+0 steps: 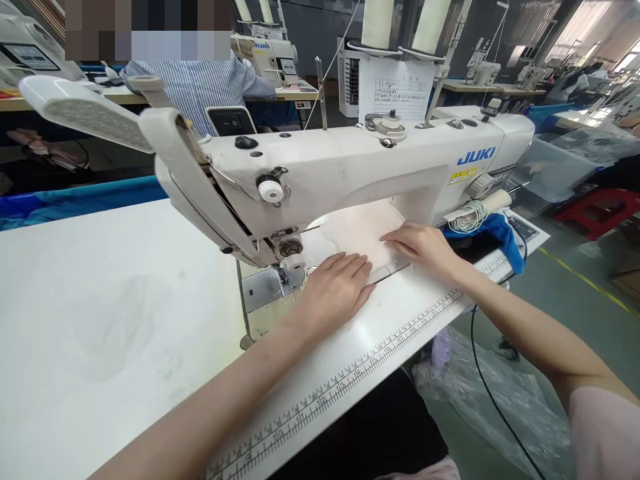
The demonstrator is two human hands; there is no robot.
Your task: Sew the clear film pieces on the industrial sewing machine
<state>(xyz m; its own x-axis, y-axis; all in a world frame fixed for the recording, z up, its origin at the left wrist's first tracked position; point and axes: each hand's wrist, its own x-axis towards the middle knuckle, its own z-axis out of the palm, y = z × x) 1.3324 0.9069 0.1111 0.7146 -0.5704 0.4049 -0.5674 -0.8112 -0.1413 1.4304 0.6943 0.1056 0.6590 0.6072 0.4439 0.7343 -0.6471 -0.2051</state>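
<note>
Pale fabric (356,230), flat on the table (100,300) beneath the machine (350,167) arm: likely thin, light, limp and prone to slide, best steered by flat palms near its edges; left hand (336,287) and right hand (425,247) lie spread, fingers extended, pressing it.

two hands (336,288) (424,245), one fabric piece (351,230), one ruler (350,381)

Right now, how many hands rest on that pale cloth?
2. The left hand lies flat on the pale cloth beside the needle plate; the right hand lies flat on it farther right, under the sewing machine. No other hands show.
</note>
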